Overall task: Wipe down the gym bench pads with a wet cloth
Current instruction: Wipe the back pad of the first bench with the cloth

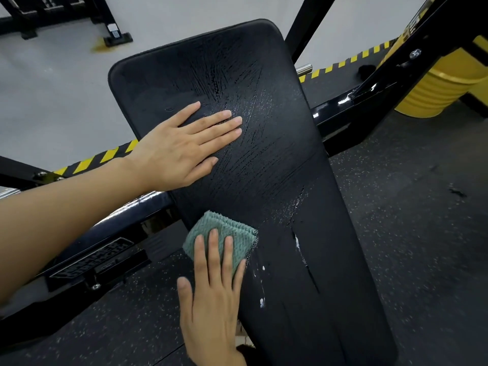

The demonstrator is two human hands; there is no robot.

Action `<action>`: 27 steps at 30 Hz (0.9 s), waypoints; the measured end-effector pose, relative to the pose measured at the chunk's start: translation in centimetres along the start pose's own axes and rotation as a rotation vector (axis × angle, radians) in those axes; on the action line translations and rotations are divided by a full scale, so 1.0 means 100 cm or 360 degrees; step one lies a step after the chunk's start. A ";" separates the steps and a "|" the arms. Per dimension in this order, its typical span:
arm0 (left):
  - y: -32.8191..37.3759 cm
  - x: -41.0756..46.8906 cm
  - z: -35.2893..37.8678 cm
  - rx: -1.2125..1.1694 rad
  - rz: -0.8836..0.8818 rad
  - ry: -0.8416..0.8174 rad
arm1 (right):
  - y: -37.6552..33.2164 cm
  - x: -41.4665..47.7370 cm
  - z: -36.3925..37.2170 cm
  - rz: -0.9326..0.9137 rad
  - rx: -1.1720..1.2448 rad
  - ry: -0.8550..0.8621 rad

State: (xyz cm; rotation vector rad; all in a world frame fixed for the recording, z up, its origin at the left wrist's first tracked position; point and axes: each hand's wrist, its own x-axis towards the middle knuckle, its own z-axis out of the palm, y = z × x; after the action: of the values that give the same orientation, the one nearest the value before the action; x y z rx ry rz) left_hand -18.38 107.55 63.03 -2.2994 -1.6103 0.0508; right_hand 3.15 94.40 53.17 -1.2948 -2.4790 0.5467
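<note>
A long black bench pad runs from the upper middle to the lower right, streaked with wet marks and a few white droplets. My left hand lies flat with straight fingers on the pad's upper left part. A folded teal cloth sits at the pad's left edge lower down. My right hand presses on the cloth with straight fingers, covering its near half.
The black steel frame crosses under the pad. A yellow drum stands at the right. Yellow-black hazard tape marks the edge between speckled rubber flooring and the grey floor. Another black rack foot stands at the upper left.
</note>
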 end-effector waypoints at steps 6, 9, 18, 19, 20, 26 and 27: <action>-0.001 0.000 0.000 0.0015 0.0011 -0.0003 | -0.011 0.054 -0.014 0.0117 0.0185 0.0135; 0.000 0.000 -0.001 0.0004 0.0015 -0.0011 | -0.009 0.098 -0.026 0.0201 0.0251 0.0247; 0.001 0.000 0.000 -0.0029 0.0013 0.0025 | -0.019 0.084 -0.023 0.0295 0.0283 0.0244; 0.000 0.000 0.000 -0.0025 0.0012 0.0028 | -0.021 0.070 -0.019 0.0298 0.0273 0.0224; 0.000 -0.001 0.000 -0.0021 0.0012 0.0032 | -0.023 0.055 -0.013 0.0303 0.0258 0.0204; 0.001 0.000 0.001 -0.0003 0.0026 0.0064 | -0.020 -0.004 0.011 0.0404 0.0255 0.0148; 0.001 0.000 0.002 0.0003 0.0031 0.0066 | -0.017 -0.001 0.009 0.0427 0.0288 0.0155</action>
State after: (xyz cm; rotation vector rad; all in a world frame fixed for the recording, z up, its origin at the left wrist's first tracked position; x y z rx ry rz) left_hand -18.34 107.52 62.85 -2.2998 -1.5669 0.0092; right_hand 1.59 93.23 53.10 -1.5487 -2.1363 0.7333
